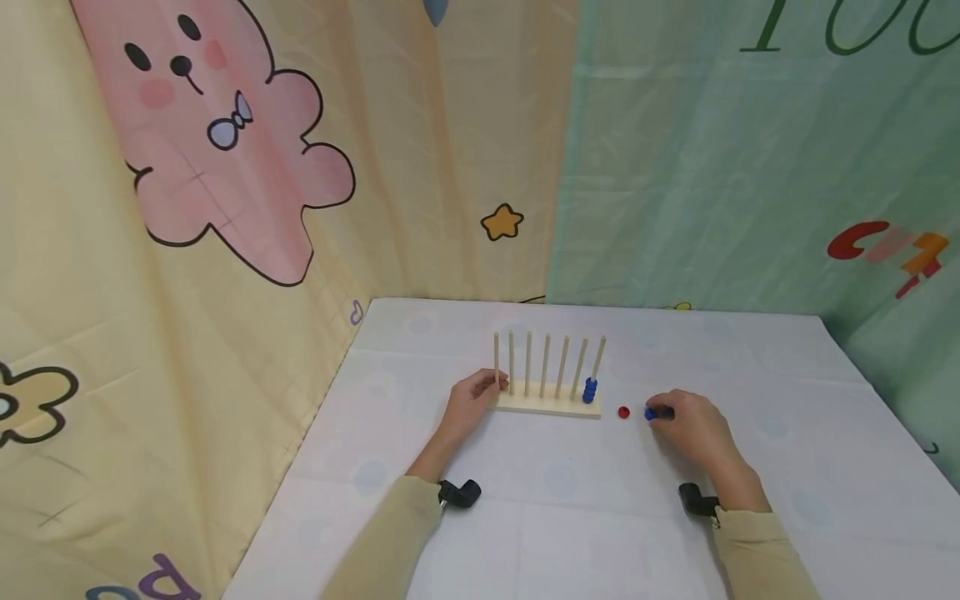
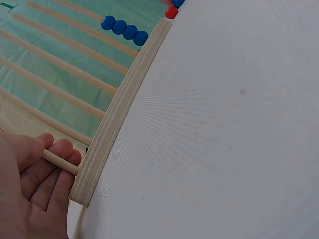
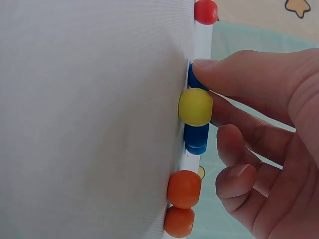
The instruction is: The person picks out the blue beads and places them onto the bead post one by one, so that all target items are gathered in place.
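Pinching the leftmost peg point(image 2: 62, 163) of a wooden rack point(image 1: 547, 405) between thumb and fingers, the person's left hand point(image 1: 471, 398) sits at the rack's left end. The rack stands on a white-covered table point(image 1: 525, 533), its seven pegs upright, and the rightmost peg carries a stack of four blue beads point(image 1: 589, 391). To the right of the rack, the right hand point(image 1: 693, 425) has its thumb and a forefinger at a single blue bead point(image 3: 194, 79), gripping it at table level; the other fingers are loosely bent. A red bead point(image 1: 623, 412) lies between the rack and that hand, touching neither. The right wrist view also shows a yellow bead point(image 3: 196, 107), more blue beads point(image 3: 196, 134) and two orange beads point(image 3: 184, 189) near the hand. Beige sleeves point(image 1: 386, 542) cover both forearms.
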The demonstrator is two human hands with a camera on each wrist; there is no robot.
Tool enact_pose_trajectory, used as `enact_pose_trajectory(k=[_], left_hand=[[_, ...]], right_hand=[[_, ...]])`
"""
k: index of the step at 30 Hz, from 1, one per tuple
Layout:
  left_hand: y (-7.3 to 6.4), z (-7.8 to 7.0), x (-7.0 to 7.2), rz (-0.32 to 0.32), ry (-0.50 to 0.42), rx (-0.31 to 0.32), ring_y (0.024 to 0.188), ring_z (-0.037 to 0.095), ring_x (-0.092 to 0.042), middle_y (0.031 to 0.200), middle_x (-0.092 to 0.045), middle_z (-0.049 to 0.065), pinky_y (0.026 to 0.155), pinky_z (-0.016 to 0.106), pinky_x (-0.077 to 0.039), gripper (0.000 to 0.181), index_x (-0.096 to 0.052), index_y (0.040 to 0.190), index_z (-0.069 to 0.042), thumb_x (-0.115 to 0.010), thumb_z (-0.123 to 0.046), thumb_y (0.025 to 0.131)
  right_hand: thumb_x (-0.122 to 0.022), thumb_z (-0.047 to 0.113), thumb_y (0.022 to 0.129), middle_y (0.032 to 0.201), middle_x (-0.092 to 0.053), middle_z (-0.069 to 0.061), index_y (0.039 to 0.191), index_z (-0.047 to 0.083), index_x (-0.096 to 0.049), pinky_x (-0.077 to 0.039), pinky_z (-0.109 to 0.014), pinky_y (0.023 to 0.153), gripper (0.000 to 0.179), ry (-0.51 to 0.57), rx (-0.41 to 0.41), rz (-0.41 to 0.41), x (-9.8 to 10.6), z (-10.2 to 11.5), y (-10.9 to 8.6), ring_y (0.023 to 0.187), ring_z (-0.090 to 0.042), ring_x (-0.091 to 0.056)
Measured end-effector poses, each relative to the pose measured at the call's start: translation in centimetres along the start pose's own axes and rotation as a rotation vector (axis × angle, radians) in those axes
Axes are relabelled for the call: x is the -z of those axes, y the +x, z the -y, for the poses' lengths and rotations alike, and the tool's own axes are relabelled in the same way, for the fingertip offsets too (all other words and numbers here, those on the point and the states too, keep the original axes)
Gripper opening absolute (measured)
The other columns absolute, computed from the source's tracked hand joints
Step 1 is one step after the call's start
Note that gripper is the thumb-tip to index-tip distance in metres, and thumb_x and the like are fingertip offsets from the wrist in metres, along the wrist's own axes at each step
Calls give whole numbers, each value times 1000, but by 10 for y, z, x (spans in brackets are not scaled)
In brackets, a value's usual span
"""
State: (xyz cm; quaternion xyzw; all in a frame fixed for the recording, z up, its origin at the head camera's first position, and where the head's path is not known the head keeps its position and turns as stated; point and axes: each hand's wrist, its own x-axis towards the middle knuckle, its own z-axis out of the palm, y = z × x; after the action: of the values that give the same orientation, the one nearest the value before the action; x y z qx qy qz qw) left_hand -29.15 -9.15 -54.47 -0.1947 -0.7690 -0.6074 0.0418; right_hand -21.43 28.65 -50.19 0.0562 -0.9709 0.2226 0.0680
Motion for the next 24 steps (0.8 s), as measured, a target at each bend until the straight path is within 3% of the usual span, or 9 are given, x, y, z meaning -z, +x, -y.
enact_pose_trajectory(k=[8,24], left_hand=[[1,0,0,10,-8,0,104,17,-67,107,-73,5,89,27,-52,17,-71,114,-6,-61,-11,102],[-2,-2,0,4,-4,4,105,23,-67,107,-73,8,90,27,-51,17,-71,114,-4,-61,-9,101]], right_hand=[[-81,8,81,97,-72,-9,103,8,-78,-52,-54,80,22,-30,-10,22,-1,4,1,93,-34,-66],[-82,10,81,97,-72,-10,98,8,-78,-52,-54,80,18,-45,-23,23,-3,7,-1,94,-34,-66]])
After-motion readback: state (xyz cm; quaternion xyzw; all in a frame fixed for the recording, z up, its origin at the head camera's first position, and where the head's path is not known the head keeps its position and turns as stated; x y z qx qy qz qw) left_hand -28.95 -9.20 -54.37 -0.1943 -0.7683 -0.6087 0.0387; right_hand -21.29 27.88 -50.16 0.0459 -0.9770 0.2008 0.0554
